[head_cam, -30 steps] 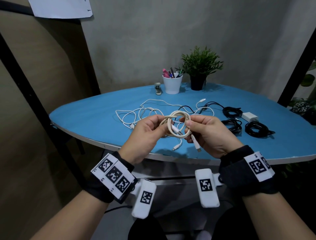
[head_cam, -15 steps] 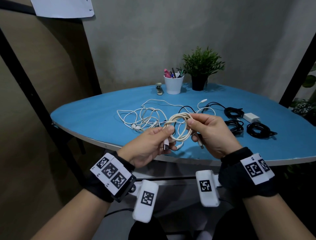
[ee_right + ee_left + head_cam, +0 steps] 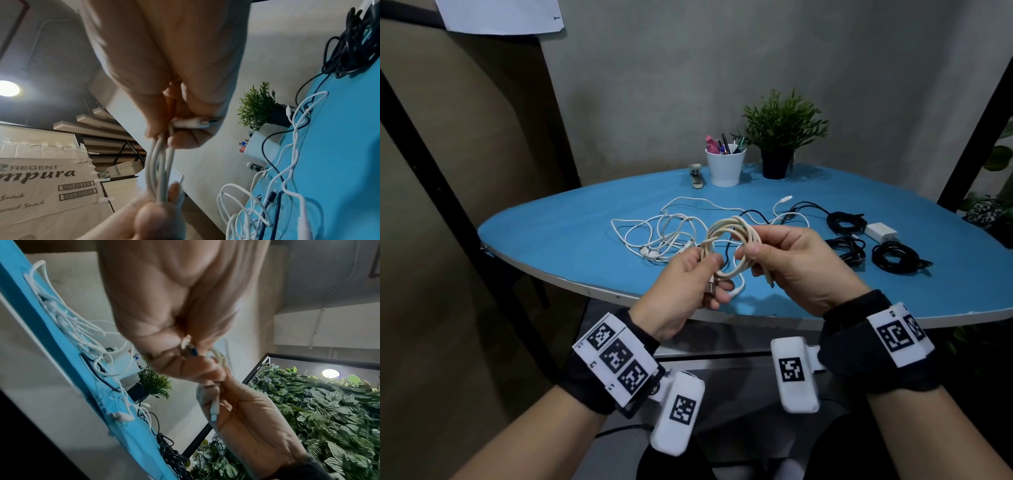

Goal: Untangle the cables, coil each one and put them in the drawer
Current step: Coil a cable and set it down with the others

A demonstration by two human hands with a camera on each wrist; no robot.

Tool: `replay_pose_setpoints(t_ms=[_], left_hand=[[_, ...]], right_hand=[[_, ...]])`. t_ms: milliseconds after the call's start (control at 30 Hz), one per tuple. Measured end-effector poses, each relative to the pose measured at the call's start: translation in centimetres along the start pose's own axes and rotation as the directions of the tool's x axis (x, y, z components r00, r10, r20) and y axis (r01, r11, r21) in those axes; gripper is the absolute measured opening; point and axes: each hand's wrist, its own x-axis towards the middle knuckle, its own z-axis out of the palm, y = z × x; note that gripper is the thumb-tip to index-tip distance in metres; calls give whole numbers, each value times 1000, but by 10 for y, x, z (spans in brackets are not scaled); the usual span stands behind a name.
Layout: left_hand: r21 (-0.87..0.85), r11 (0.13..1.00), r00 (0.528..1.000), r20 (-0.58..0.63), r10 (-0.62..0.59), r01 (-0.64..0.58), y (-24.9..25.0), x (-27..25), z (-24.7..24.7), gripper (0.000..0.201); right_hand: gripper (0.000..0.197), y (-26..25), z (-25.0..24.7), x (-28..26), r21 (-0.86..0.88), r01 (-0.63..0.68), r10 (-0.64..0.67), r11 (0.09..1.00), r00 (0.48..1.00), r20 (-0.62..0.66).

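Observation:
Both hands hold a cream cable coil (image 3: 729, 233) above the near edge of the blue table (image 3: 551, 233). My left hand (image 3: 700, 274) pinches the coil's left side and one plug end (image 3: 190, 348). My right hand (image 3: 751, 251) pinches the right side of the cream cable coil (image 3: 159, 168), with a white plug (image 3: 192, 122) under its fingers. A tangle of white cables (image 3: 664, 229) lies on the table behind the hands. Black cables (image 3: 846, 222) lie to the right, some in coils. No drawer shows.
A white charger block (image 3: 880, 230) sits among the black cables. At the table's back stand a white pen cup (image 3: 725, 166), a potted plant (image 3: 782, 133) and a small stapler (image 3: 697, 174). Black frame posts (image 3: 431, 164) flank the table.
My left hand slid down the coil's left side and now pinches a plug end there. The coil turned slightly between the hands. The camera view moved a little closer.

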Motion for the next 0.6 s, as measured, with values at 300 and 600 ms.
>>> replay_pose_setpoints(t_ms=[300,600], left_hand=[[88,995,963,264,-62,40,9,-6,-11,17],[-33,998,998,43,55,-54,6,2,-6,35]], right_hand=[[22,-4,-4,1,-53,65,-74,996,978,-196],[25,4,10,1,-104,34,-46,994,992,-120]])
